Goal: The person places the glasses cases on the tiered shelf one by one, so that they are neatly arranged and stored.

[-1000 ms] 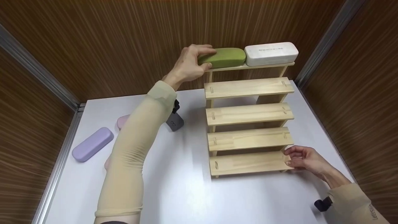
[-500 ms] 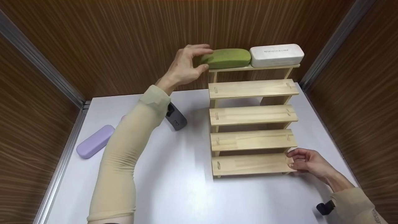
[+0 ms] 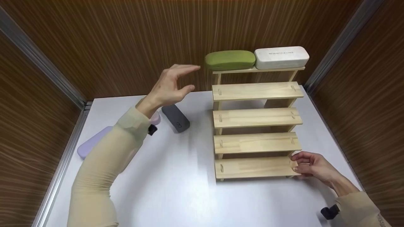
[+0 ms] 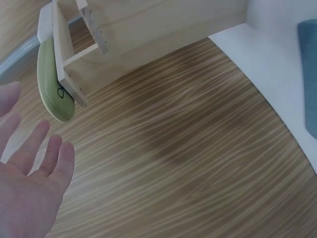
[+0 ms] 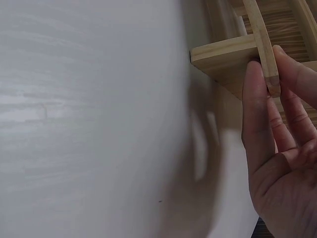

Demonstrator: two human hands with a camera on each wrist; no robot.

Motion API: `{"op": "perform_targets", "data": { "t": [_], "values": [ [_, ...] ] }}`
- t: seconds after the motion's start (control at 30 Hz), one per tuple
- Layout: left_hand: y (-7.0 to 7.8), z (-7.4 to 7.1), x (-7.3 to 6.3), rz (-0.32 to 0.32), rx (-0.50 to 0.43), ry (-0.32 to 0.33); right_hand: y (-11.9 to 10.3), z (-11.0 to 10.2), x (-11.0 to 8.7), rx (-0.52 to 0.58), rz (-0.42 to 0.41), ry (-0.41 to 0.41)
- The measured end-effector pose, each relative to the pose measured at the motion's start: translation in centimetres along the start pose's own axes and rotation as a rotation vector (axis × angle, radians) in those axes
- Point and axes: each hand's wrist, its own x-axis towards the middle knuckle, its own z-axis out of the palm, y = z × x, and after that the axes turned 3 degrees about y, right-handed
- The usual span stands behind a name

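On the top tier of a stepped wooden rack (image 3: pixel 257 118), a green glasses case (image 3: pixel 230 60) lies beside a white glasses case (image 3: pixel 282 58). My left hand (image 3: pixel 169 85) hangs in the air left of the green case, thumb and fingers spread apart with nothing between them. In the left wrist view the palm (image 4: pixel 29 188) faces up below the end of the green case (image 4: pixel 52 82). My right hand (image 3: pixel 315 165) pinches the right end of the lowest shelf; the right wrist view shows thumb and fingers on either side of the board (image 5: pixel 262 44).
A dark grey case (image 3: pixel 176 118) lies on the white table (image 3: pixel 176 189) left of the rack. A lilac case (image 3: pixel 94 142) and a pink case (image 3: pixel 155 118) are partly hidden by the left arm. Wood-grain walls enclose the back and sides.
My left hand has let go of the green case and drawn back left and down. The green case stays on the top tier. The right hand keeps its hold on the lowest shelf.
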Motion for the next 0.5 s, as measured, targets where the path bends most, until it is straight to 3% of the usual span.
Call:
{"op": "perform_targets", "data": {
  "t": [0.2, 0.5],
  "values": [
    [-0.7, -1.1, -3.8, -0.022, 0.003, -0.007, 0.0, 0.1, 0.0, -0.025, -0.005, 0.002],
    [-2.5, -2.0, -9.2, -0.054, -0.027, 0.038, 0.1, -0.1, 0.0, -0.010, -0.002, -0.013]
  ]
}}
